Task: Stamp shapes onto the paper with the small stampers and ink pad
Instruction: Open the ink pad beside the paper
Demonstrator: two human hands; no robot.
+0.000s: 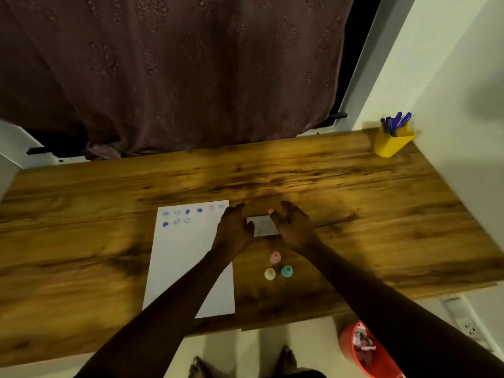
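A white sheet of paper (188,257) lies on the wooden table (354,214), with several blue stamped shapes along its far edge. Just right of it sits a small whitish ink pad (263,226). My left hand (234,227) touches the pad's left side with the thumb against it. My right hand (293,225) is at the pad's right side, and a small pink stamper (270,211) shows at its fingertips. Three small stampers stand nearer me: pink (275,257), cream (270,273) and teal (286,271).
A yellow cup (392,143) with blue pens stands at the table's far right corner by the wall. A dark curtain (177,77) hangs behind the table. A red bin (365,350) sits on the floor at the right, and my feet show below the table edge.
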